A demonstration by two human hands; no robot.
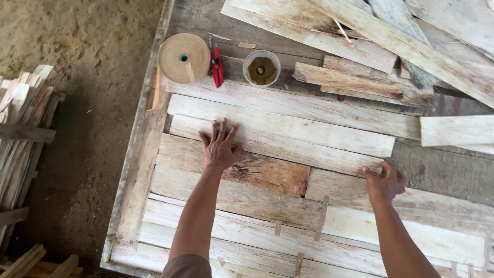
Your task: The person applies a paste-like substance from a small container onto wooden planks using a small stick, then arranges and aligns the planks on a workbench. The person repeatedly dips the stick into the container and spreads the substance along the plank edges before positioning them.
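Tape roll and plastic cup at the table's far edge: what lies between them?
In the head view, a red utility knife lies between the tape roll and the plastic cup, on the table.

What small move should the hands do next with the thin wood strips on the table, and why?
Probably slide the pale strip toward the strips already taped below it. The left hand lies flat on its left part and the right hand grips its right end, so both ends are held. A darker strip lies just below. The tape roll and the red cutter wait untouched at the far edge.

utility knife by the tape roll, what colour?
Red with black parts; the utility knife shows in the head view, beside the tape roll.
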